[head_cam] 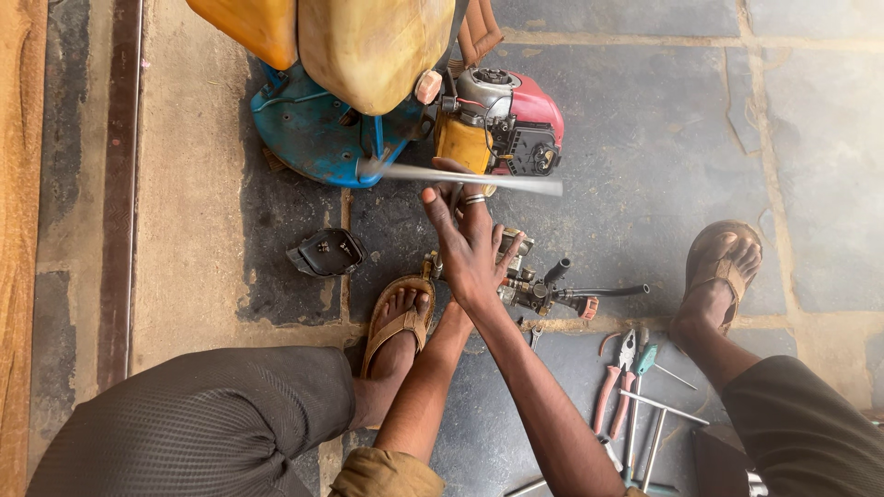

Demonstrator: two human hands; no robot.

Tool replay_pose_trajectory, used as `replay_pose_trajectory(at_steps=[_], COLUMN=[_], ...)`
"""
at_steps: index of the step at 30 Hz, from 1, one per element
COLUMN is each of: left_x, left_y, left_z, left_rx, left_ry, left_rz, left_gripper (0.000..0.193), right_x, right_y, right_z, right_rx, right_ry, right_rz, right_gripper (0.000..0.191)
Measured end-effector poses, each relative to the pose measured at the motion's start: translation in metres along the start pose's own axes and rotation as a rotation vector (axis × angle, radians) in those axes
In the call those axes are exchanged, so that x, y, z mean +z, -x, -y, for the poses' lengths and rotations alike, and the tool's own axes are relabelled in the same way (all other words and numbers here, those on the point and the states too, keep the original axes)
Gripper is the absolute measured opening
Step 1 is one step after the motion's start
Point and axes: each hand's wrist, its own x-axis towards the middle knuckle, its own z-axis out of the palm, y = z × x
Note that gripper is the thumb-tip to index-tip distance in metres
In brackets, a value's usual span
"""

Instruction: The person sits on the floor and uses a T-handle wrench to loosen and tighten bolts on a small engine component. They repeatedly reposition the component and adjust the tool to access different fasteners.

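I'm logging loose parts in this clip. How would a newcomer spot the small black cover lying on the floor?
Start at the blue base of the sprayer with the yellow tank at the top. Just below it, left of the sandalled foot and the hands, the black cover lies alone on dark stone. Unlike the metal tools at lower right, it is a squat, boxy plastic shell.
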Motion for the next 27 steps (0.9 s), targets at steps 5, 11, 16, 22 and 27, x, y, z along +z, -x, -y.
replay_pose_trajectory(at_steps=[5, 11, 16, 22, 27], left_x=[0.0, 0.001, 0.006, -0.007, -0.006], left_y=[0.003, 0.003, 0.005, 0.001, 0.011], left_z=[0.0, -0.002, -0.003, -0.007, -0.01], left_rx=[0.001, -0.004, -0.011, -0.038, -0.054], left_ry=[0.034, 0.089, 0.161, 0.399, 0.883], left_rz=[-0.013, -0.037, -0.07, -0.191, -0.15], left_gripper=[0.076, 0.067, 0.061, 0.054, 0.055], right_x=[-0.002, -0.011, -0.034, -0.029, -0.042], right_y=[-0.001, -0.007, -0.013, -0.003, -0.001], right_z=[-0.002, -0.009, -0.017, -0.01, 0.044], right_rx=[0.024, -0.029, 0.308, 0.046, 0.275], right_ry=[0.014, -0.049, -0.322, -0.368, -0.416], right_rz=[0.002, 0.144, 0.232, 0.169, 0.158], right_gripper=[0.048, 0.063, 0.061, 0.046, 0.063])
